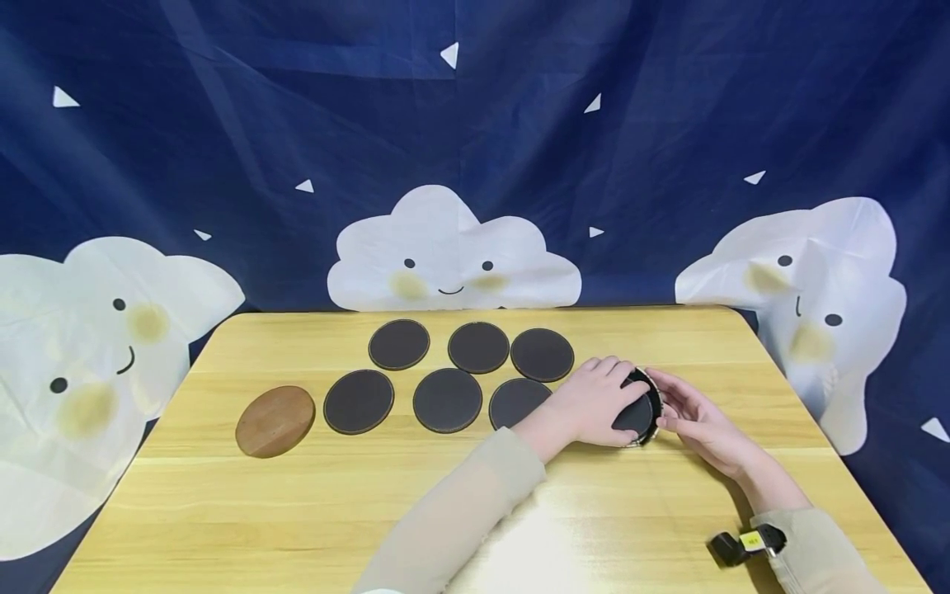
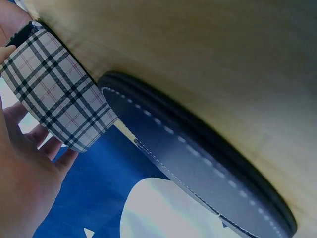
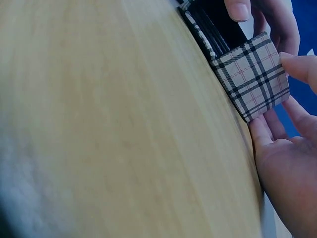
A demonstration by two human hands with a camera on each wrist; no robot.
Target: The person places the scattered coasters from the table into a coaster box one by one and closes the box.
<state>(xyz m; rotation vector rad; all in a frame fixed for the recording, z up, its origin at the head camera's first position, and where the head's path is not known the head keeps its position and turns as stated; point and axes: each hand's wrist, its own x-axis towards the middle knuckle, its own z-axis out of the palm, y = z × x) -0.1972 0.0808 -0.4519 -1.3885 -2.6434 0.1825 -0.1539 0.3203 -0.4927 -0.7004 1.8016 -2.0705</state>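
Note:
A round plaid holder (image 2: 62,91) with a dark inside stands towards the right of the table, its checked wall plain in both wrist views. Over its top lies my left hand (image 1: 597,402), thumb and fingers spread across a black round coaster (image 1: 637,419) within the rim, gripping it by the edges. From the right, my right hand (image 1: 708,429) holds the holder's wall between thumb and fingers. A gap in the wall faces the right wrist view, and the left thumb hangs over the dark interior there. The hands hide much of the rim.
Several black stitched coasters lie flat in two rows, among them a near-row coaster (image 1: 448,400) and a far-row coaster (image 1: 478,347). One near-row coaster (image 1: 515,403) is partly under the left forearm. A brown round disc (image 1: 275,421) lies far left. Behind the table (image 1: 312,528) hangs a blue curtain (image 1: 475,124).

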